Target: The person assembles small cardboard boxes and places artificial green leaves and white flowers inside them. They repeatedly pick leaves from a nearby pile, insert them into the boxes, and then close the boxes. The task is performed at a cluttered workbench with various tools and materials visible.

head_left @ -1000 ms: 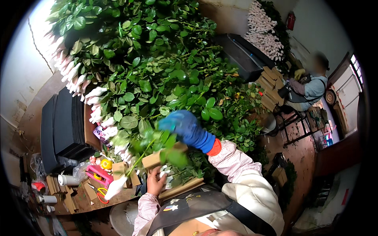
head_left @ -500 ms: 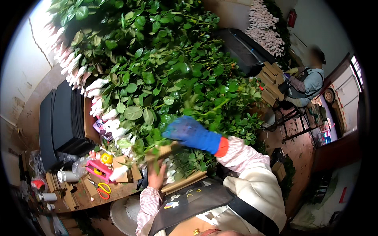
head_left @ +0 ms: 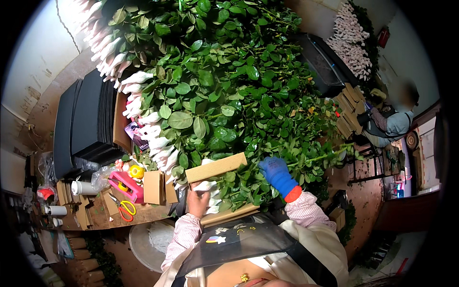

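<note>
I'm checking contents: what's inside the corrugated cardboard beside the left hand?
White-sleeved heads and leaves show between the cardboard sides; anything beneath them or under the left hand is covered.

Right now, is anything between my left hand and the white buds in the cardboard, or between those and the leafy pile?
Nothing visible stands between your left hand and the white buds; it is close beside them. Between the buds and the leafy pile, the cardboard flap stands in the way.
</note>
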The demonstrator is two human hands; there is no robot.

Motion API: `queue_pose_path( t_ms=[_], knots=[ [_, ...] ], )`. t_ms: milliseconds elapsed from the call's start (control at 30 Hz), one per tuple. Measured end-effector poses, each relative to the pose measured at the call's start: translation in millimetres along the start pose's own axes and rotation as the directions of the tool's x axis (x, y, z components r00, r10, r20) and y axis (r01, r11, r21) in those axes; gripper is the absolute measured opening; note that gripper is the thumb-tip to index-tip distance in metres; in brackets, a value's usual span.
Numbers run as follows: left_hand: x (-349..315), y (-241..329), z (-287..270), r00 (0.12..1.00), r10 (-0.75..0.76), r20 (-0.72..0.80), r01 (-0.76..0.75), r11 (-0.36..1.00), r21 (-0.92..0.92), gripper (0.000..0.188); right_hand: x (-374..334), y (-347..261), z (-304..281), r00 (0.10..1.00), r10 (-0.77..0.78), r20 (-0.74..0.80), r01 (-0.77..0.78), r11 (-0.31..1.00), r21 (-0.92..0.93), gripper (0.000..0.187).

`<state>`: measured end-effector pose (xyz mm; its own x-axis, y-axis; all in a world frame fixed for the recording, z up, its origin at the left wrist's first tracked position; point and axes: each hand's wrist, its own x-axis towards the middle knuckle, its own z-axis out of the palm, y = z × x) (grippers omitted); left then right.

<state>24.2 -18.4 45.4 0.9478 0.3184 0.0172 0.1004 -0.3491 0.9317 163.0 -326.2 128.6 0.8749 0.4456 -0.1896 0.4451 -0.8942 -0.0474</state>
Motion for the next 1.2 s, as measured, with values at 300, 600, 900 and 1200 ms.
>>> queue_pose_path(
  t_ms=[300, 600, 900, 1200],
  knots=[
    [6.2, -4.2, -0.2, 0.988, -0.139, 0.073, 0.132, 0.987, 0.097, 0.030, -1.7, 12.3, 10.6, 0.913, -0.146, -0.380, 0.193, 0.977, 0.088, 0.029],
    [-1.6, -3.4, -2.3, 0.995, -0.083, 0.060, 0.081, 0.996, 0.034, 0.036, -14.0, -34.7, -60.6, 0.950, -0.259, -0.173, 0.301, 0.904, 0.302, 0.034],
    [5.2, 23.6, -7.8, 0.997, 0.081, 0.013, -0.082, 0.983, 0.165, 0.036, 41.2, -127.9, 17.1, 0.956, -0.220, 0.192, 0.211, 0.975, 0.066, 0.038],
    [8.3, 25.8, -12.0, 0.984, 0.177, -0.034, -0.166, 0.962, 0.216, 0.026, 39.4, -124.4, 36.2, 0.972, -0.215, 0.092, 0.216, 0.976, 0.007, 0.037]
  ],
)
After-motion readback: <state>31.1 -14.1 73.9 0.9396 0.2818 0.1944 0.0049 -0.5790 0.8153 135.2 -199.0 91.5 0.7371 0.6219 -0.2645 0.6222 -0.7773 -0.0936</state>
